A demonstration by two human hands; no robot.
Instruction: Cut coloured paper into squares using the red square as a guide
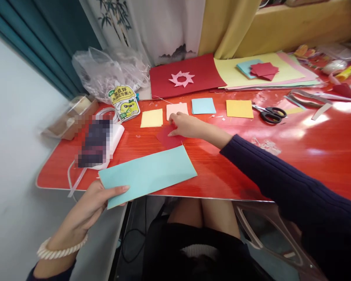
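My left hand [89, 207] pinches the near corner of a long light-blue paper strip [149, 173] that lies over the front edge of the red table [280, 156]. My right hand [184, 125] reaches forward, its fingers curled and pressing on a small red paper piece [166, 138] flat on the table. Just beyond that hand lies a row of small paper squares: yellow [151, 118], pink [175, 108], light blue [203, 105] and orange [239, 109].
Black scissors [270, 114] lie right of the squares. A dark red sheet with a pink paper star [181, 79] and a stack of coloured sheets [266, 72] lie at the back. A drink pouch [124, 103], plastic bag [105, 70] and tape dispenser [73, 115] stand left.
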